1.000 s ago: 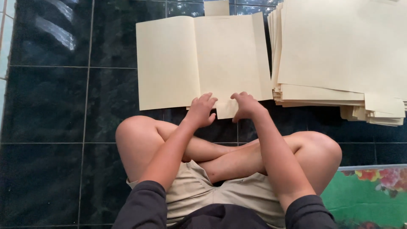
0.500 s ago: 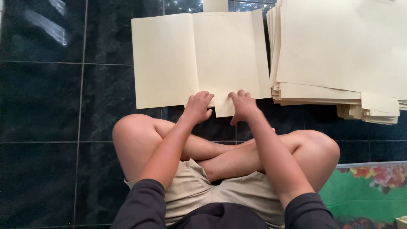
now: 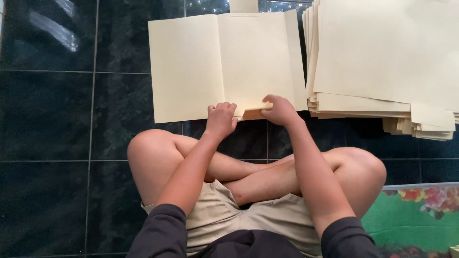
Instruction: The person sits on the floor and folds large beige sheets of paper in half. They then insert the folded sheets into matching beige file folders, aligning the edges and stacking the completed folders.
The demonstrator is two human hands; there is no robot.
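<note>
The person sits cross-legged on the dark tiled floor, knees bare, in khaki shorts and dark sleeves; a green flowered mat shows at the right knee. Both arms reach forward over the shins to the near edge of an open cream folder lying flat on the floor; the left hand is curled, its knuckles and fingertips pressed down on the lower edge just left of the centre crease; the right hand pinches a small flap at the bottom of the right leaf, thumb and fingers closed on it, the flap raised and bent back. By the look of it the flap fold is the step in hand, only half turned; the next move would call for the left hand to hold the sheet steady while the right flattens and creases the flap along a straight line. Beyond, just beside the folder on the right, stands a stack of like cream folders, slightly fanned, its edges uneven.
</note>
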